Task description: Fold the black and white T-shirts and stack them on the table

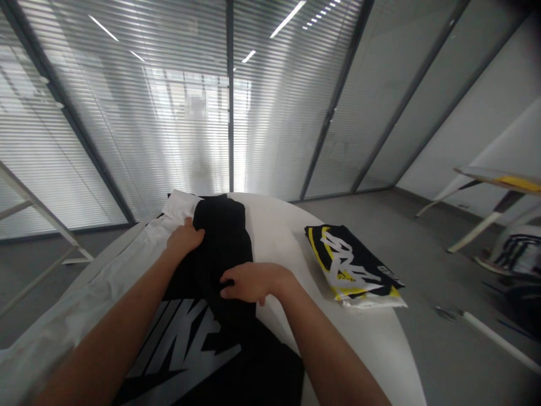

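Observation:
A black garment (270, 361) with a large grey-white NIKE print lies spread on a white round-edged table (279, 225). White fabric (139, 256) runs along its left side, partly under my left forearm. At the far end a black part of the garment is folded over on itself. My left hand (185, 239) grips the fabric where white meets black, its thumb on the black cloth. Closer to me and to the right, my right hand (249, 282) pinches the folded black cloth between thumb and fingers. Both forearms hide parts of the garment.
On the table's right side lies a flat black, yellow and white package (357, 265). A white metal frame (46, 225) stands at left. Glass partitions with blinds (274, 113) rise beyond the table. Another table (499, 179) and a pair of scissors (447, 313) are at right.

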